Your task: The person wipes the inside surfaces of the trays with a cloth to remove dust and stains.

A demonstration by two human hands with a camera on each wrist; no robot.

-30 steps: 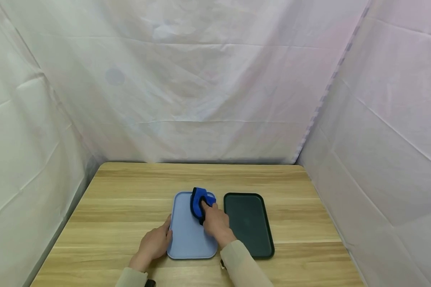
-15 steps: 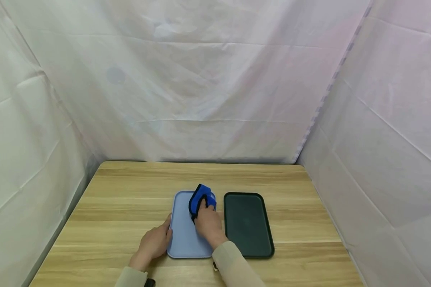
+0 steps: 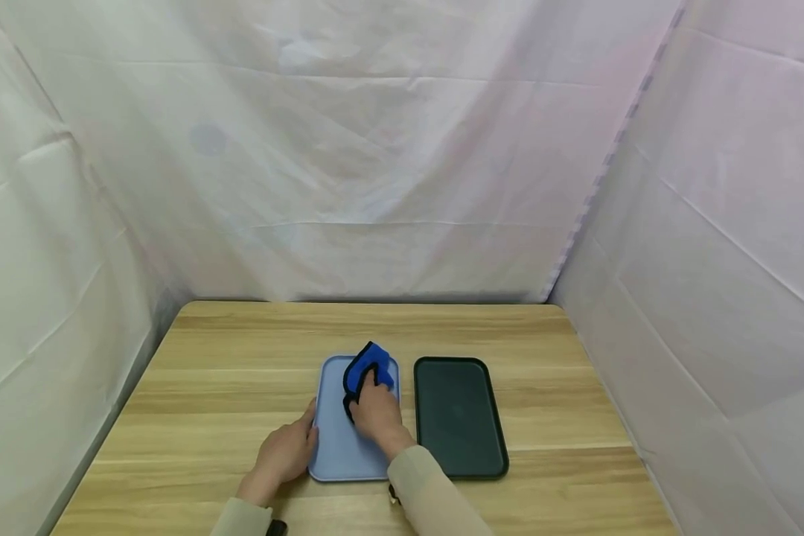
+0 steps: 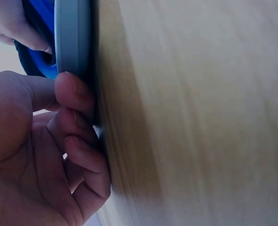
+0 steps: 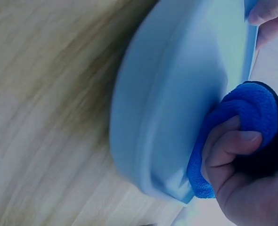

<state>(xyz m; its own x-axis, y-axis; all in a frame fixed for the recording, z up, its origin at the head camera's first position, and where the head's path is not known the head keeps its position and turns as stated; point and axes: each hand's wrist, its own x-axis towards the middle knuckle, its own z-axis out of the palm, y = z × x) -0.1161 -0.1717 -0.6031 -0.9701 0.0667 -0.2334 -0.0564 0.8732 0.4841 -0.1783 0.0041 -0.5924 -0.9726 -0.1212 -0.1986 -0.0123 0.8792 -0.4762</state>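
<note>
A light blue tray (image 3: pixel 348 454) lies flat on the wooden table. My left hand (image 3: pixel 286 450) holds its left edge, and in the left wrist view the bent fingers (image 4: pixel 75 92) sit against the tray's outer wall. A blue cloth with black edging (image 3: pixel 368 365) is bunched in my right hand (image 3: pixel 378 412), over the upper half of the tray. Seen from the right wrist, the plush cloth (image 5: pixel 252 108) wraps around the curled fingers and meets the tray's inner surface (image 5: pixel 191 103). The palm hides part of the cloth.
Just right of the blue tray stands a dark green tray (image 3: pixel 461 424), a narrow gap between them. Both rest on the wood-grain table (image 3: pixel 228 372). White curtains (image 3: pixel 375 186) enclose the back and sides.
My right hand has slid the cloth leftward across the blue tray, and the cloth has turned a little. My left hand stays at the tray's left edge.
</note>
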